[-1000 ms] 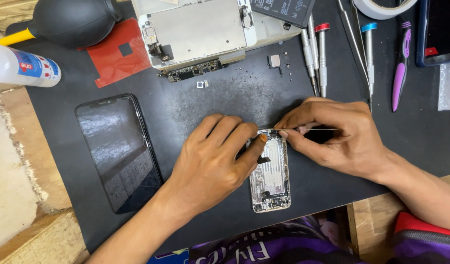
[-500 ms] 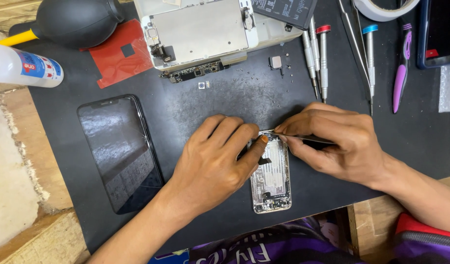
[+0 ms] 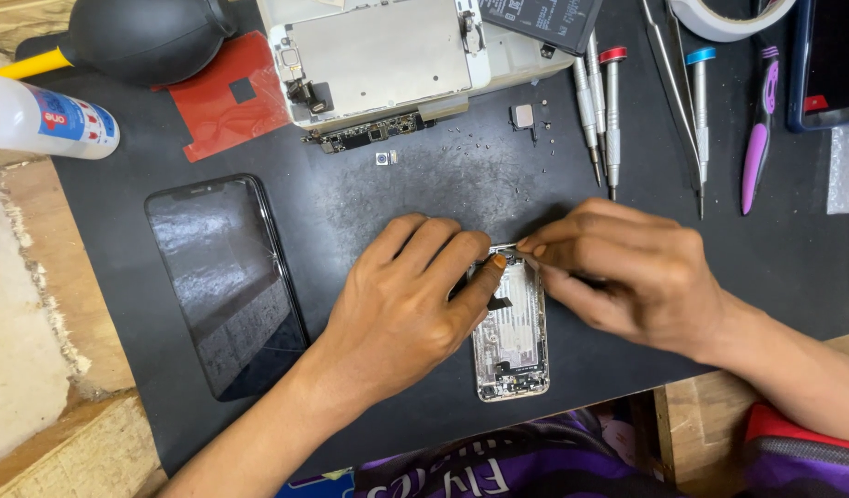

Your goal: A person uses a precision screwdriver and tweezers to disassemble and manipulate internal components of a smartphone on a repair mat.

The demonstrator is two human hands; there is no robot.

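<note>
- The left hand (image 3: 401, 309) is lying flat on the opened phone shell (image 3: 512, 337), its fingers (image 3: 443, 249) loosely curled and pressing on the shell's upper left edge, the thumb tip touching the frame near the top.
- The right hand (image 3: 632, 277) is coming in from the right, its fingers pinched closed on a thin metal tool (image 3: 528, 259); only the tool's tip is showing, at the shell's top edge, so its kind cannot be told.
- The phone shell is lying face up on the black mat (image 3: 369, 198), near the mat's front edge, between the two hands, with its bare metal inside and lower parts showing.
- The mat is covering the counter (image 3: 37, 369), whose worn pale wood is showing at the left.
- A dark phone with a cracked screen (image 3: 226, 281) is lying on the mat well left of the left hand.
- A detached screen assembly (image 3: 388, 60), metal back up, is sitting at the top of the mat, with a red sheet (image 3: 226, 101) and a black rubber air blower (image 3: 153, 37) to its left.
- A white squeeze bottle (image 3: 42, 120) is lying at the far left edge.
- Several slim screwdrivers (image 3: 609, 111) and a purple pry tool (image 3: 761, 134) are lying above the right hand, apart from it.
- Tiny screws (image 3: 484, 148) are scattered on the mat below the screen assembly.
</note>
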